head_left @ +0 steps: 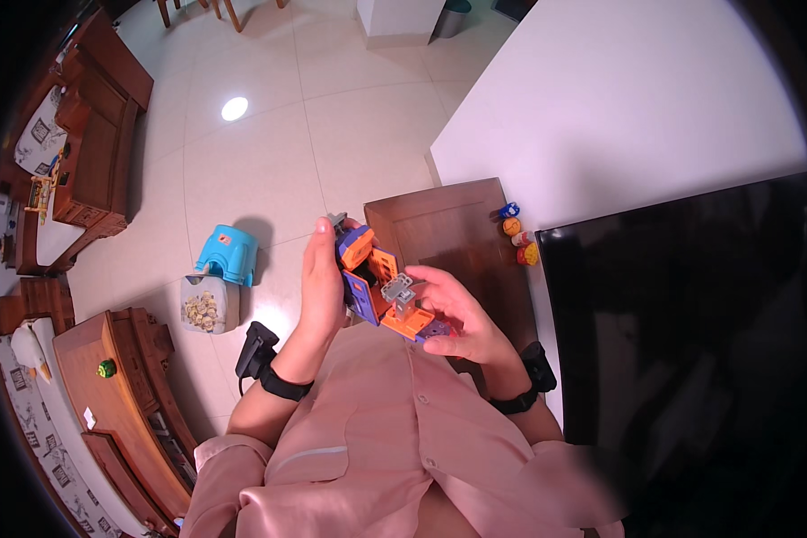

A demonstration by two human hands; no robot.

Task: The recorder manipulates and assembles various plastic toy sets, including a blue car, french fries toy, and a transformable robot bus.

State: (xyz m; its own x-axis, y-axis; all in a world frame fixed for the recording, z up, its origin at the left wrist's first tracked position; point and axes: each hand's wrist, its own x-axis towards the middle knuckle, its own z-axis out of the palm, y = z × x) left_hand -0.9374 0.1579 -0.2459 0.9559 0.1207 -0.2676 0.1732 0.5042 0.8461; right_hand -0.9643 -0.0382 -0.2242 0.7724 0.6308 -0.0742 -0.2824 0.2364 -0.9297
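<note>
An orange and purple toy with grey parts (360,291) is held in front of my chest. It looks like a folding toy made of hinged panels, partly spread apart, with a dark gap in its middle. My left hand (317,273) grips its upper left side, the thumb pointing up and the other fingers hidden behind it. At the lower right end, my right hand (462,314) holds it between thumb and fingers. A grey block on the toy (399,291) sticks up close to my right fingertips.
Beyond my hands stands a brown wooden cabinet (430,211) with several small colourful figures (511,227) along its edge. A large black screen (690,350) is on the right. On the left are a blue plastic stool (229,254), a light bin (224,309) and wooden furniture (99,359).
</note>
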